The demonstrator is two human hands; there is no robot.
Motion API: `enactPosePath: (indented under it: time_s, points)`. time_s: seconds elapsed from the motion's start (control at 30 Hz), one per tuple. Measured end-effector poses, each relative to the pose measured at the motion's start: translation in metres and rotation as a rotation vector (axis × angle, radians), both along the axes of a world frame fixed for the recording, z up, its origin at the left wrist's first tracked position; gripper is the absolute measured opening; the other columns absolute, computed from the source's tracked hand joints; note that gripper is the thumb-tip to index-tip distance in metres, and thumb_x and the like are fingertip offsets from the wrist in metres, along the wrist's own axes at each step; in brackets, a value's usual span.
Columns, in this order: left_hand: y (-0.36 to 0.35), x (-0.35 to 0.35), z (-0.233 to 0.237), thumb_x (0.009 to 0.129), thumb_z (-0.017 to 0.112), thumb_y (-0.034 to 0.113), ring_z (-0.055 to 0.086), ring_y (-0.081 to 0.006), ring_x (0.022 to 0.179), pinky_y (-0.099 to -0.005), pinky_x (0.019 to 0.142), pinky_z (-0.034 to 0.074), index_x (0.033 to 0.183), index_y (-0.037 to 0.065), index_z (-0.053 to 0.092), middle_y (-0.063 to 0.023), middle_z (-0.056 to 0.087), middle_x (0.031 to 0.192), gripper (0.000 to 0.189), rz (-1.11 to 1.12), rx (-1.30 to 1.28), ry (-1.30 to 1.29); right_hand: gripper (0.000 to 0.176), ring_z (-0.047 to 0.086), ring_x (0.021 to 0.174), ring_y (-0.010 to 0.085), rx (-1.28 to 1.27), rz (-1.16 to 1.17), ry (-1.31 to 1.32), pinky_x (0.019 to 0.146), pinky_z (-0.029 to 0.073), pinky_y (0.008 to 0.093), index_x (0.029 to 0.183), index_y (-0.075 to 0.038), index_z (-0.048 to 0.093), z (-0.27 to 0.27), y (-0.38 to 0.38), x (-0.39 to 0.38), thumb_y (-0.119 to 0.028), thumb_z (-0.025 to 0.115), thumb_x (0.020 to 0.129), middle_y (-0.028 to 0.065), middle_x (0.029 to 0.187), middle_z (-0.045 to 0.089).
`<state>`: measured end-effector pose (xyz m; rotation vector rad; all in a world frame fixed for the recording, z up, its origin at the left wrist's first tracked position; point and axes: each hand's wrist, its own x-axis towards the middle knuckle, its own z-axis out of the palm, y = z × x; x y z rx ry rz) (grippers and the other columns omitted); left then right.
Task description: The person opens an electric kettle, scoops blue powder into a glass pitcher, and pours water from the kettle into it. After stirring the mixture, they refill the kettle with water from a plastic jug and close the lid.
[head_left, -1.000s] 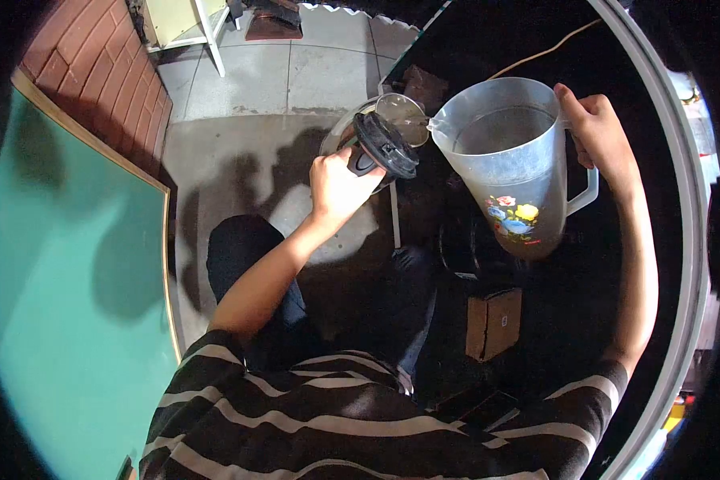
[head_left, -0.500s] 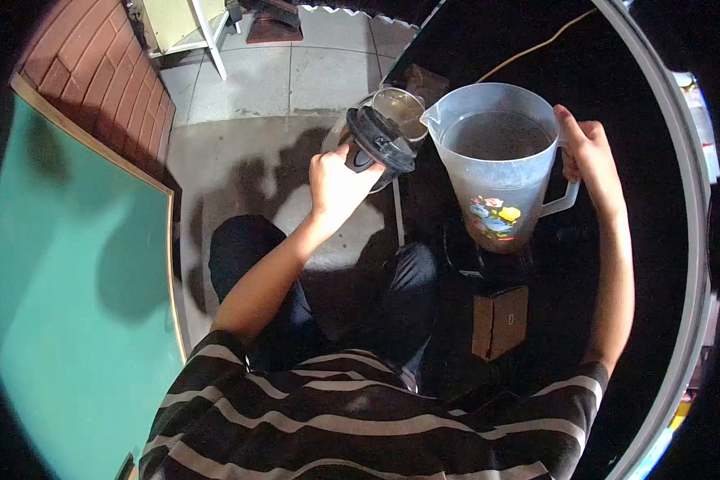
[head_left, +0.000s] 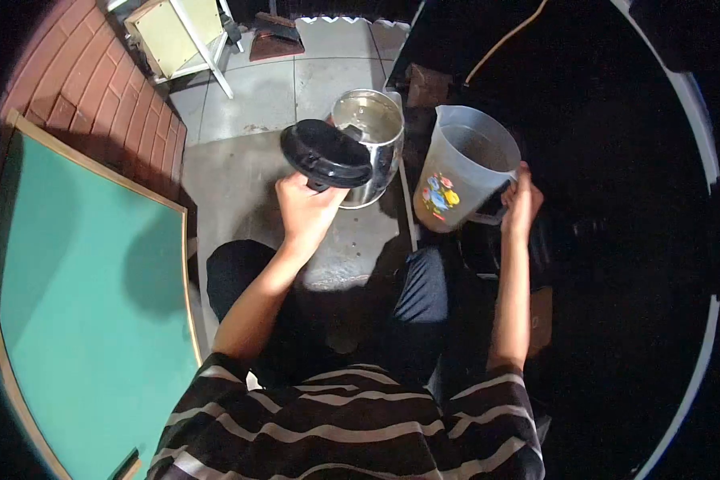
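Note:
My left hand [head_left: 308,212] is closed around what seems to be the black handle of a shiny metal kettle [head_left: 386,164]. The kettle's round black lid [head_left: 326,150] is flipped back over my fingers, so the open mouth shows, with something clear and glinting inside. To its right, my right hand [head_left: 522,204] grips the side handle of a translucent plastic jug [head_left: 456,180] with printed flowers. The jug's spout points away from me, and a liquid-like surface shows inside it. Jug and kettle stand apart. My palms and most of the handles are hidden.
On the left a green board [head_left: 96,280] with a wooden frame leans by a brick wall [head_left: 112,96]. A white-framed stand [head_left: 186,40] and a reddish dustpan [head_left: 276,40] are farther off. A cardboard box [head_left: 540,320] sits in shadow at right; a cable [head_left: 504,44] hangs above.
The jug has moved left and lower, with its spout turned away from me. The lid has shifted left, and the kettle's metal body and open mouth now show clearly. Both hands keep their grip.

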<state>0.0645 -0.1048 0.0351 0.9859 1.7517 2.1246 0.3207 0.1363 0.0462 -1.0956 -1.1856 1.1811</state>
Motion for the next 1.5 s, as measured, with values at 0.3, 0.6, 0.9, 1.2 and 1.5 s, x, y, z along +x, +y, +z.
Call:
enactPosePath:
  time_s: [0.3, 0.6, 0.9, 1.2, 1.5]
  points:
    - [-0.03, 0.015, 0.004, 0.077, 0.078, 0.0, 0.066, -0.014, 0.095, -0.0314, 0.088, 0.051, 0.112, -0.001, 0.066, -0.0065, 0.071, 0.107, 0.037, 0.086, -0.096, -0.299, 0.047, 0.032, 0.046, 0.0061, 0.238, -0.273, -0.014, 0.046, 0.022, 0.0296, 0.057, -0.012, 0.041, -0.111, 0.066, -0.022, -0.025, 0.062, 0.097, -0.0057, 0.054, 0.039]
    - [-0.059, 0.019, -0.013, 0.083, 0.081, 0.026, 0.059, -0.0235, 0.116, -0.0375, 0.102, 0.043, 0.123, 0.006, 0.065, -0.0127, 0.064, 0.123, 0.047, 0.117, -0.438, -0.005, 0.048, 0.033, 0.05, 0.0099, 0.241, -0.404, -0.005, 0.049, 0.025, 0.0334, 0.056, -0.01, 0.041, -0.188, 0.124, -0.02, -0.026, 0.058, 0.098, -0.0046, 0.055, 0.038]
    - [-0.052, 0.033, -0.017, 0.077, 0.086, 0.027, 0.059, -0.0271, 0.117, -0.0395, 0.105, 0.04, 0.124, 0.002, 0.061, -0.0127, 0.063, 0.126, 0.058, 0.265, -0.445, -0.079, 0.051, 0.04, 0.05, 0.0125, 0.119, -0.325, 0.002, 0.051, 0.033, 0.0352, 0.058, -0.005, 0.047, -0.191, 0.11, -0.008, -0.035, 0.055, 0.099, 0.0007, 0.056, 0.044]
    - [-0.045, 0.05, 0.01, 0.074, 0.084, 0.007, 0.062, -0.0203, 0.11, -0.0347, 0.098, 0.048, 0.127, 0.0, 0.055, -0.0098, 0.064, 0.122, 0.06, 0.076, -0.241, -0.377, 0.031, 0.061, 0.089, 0.032, 0.272, -0.422, -0.477, 0.084, 0.048, 0.0444, 0.1, 0.004, 0.059, -0.201, 0.093, 0.002, -0.025, 0.05, 0.099, 0.0197, 0.1, 0.062]
    - [-0.055, 0.052, 0.002, 0.084, 0.078, 0.008, 0.05, -0.007, 0.061, -0.0233, 0.054, 0.04, 0.097, 0.007, 0.063, 0.0038, 0.059, 0.079, 0.02, 0.156, -0.251, -0.085, 0.044, 0.052, 0.113, 0.0341, 1.114, 0.28, -0.3, 0.102, 0.039, 0.0476, 0.112, -0.002, 0.061, 0.067, -0.135, -0.078, -0.033, 0.071, 0.084, 0.0165, 0.119, 0.055]
